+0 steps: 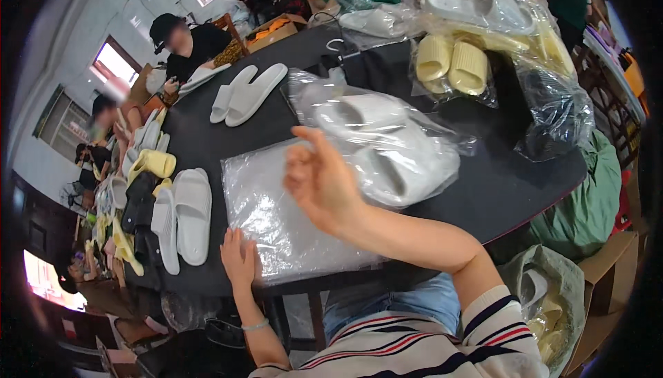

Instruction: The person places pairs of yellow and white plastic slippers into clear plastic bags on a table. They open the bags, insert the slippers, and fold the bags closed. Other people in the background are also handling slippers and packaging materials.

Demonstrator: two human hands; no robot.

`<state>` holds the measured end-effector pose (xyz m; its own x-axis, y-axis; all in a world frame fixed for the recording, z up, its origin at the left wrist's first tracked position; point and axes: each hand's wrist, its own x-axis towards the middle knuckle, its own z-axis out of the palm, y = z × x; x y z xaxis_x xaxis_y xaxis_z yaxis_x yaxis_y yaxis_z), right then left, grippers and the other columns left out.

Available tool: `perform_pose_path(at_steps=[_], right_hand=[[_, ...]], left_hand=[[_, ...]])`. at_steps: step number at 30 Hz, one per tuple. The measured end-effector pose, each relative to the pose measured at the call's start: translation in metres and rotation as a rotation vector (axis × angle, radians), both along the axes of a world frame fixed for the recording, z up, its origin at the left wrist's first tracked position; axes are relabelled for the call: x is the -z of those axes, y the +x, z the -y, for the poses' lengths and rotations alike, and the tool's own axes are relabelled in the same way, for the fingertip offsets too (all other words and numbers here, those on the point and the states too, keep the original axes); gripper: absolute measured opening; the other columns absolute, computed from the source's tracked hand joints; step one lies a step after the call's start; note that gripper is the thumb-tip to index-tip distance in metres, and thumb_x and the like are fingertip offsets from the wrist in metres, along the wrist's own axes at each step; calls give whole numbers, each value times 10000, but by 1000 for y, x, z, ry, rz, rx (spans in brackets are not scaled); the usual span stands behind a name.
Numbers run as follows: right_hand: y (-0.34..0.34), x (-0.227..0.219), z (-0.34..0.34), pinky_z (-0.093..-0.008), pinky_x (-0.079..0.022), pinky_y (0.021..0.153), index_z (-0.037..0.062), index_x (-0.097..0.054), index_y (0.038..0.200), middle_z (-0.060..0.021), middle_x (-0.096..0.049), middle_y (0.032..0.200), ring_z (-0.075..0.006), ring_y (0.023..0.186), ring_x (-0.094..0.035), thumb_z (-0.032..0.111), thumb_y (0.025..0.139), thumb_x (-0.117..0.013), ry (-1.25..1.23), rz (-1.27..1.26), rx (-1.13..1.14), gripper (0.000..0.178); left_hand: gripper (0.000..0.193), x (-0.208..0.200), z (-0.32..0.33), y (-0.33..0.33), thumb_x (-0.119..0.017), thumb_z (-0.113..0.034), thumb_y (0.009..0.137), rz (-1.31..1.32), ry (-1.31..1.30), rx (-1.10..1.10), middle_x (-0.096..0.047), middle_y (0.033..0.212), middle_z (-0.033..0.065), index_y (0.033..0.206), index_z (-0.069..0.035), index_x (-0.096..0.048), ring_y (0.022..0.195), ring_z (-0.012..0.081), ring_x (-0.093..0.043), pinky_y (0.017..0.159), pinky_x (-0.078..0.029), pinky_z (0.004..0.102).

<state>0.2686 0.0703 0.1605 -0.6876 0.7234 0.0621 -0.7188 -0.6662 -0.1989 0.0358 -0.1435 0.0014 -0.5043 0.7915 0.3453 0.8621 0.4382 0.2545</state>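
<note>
My left hand (239, 257) lies flat, fingers out, on the near left edge of a stack of clear plastic bags (266, 202). Above that stack, my right hand (319, 183) is raised, a little blurred, with loosely bent, parted fingers and nothing visible in them. Just beyond it, a pair of white slides (397, 160) sits inside a clear bag on the black table (514, 188). To the left stands a loose pair of white slides (192, 215), and farther back lies another white pair (248, 95).
Bagged yellow slides (452, 65) and bagged white slides (476, 3) are piled at the far right. More slides line the left edge, including a yellow one (153, 162). Beside me at right are an open sack (542, 288) and a cardboard box (611, 274). Other people sit around the table.
</note>
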Motion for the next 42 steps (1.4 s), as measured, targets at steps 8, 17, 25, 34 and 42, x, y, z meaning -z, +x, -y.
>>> perform_pose_path(at_steps=[8,17,25,34,42], right_hand=[[-5,-5,38,-303,-488,738,105,-500,1279,-20,-564,1042,-156,832,-564,330,938,-600,782,42,-694,420],[150,36,-143,-244,-457,752,26,-643,1016,1,-610,882,-84,835,-559,184,932,-607,1069,975,593,182],[200,92,-174,-350,-385,1027,25,-544,1298,-116,-561,1303,-231,1177,-536,320,740,-800,1370,831,-187,681],[170,92,-150,-380,-455,926,16,-689,837,-138,-656,1097,-259,1060,-602,128,775,-765,1400,823,148,149],[202,69,-140,-405,-530,779,0,-684,847,-200,-671,897,-312,896,-664,287,694,-849,1164,411,-258,365]], left_hand=[[528,30,8,-26,-538,-358,918,530,219,79,-409,1453,171,1367,-84,-490,1353,319,-367,1126,-219,506],[528,0,2,3,-568,-346,912,57,17,-49,-419,1435,206,1346,-51,-507,1340,339,-380,1128,-212,503],[401,-24,7,17,-623,-221,880,-196,48,-43,-485,1364,214,1230,-29,-596,1261,340,-459,1066,-316,463],[327,-40,-65,45,-557,-254,954,602,152,129,-652,884,82,1134,9,-631,858,172,-599,849,-442,322],[513,-42,-117,20,-582,-233,957,897,112,156,-652,947,109,1365,-8,-368,810,126,-598,783,-452,285]])
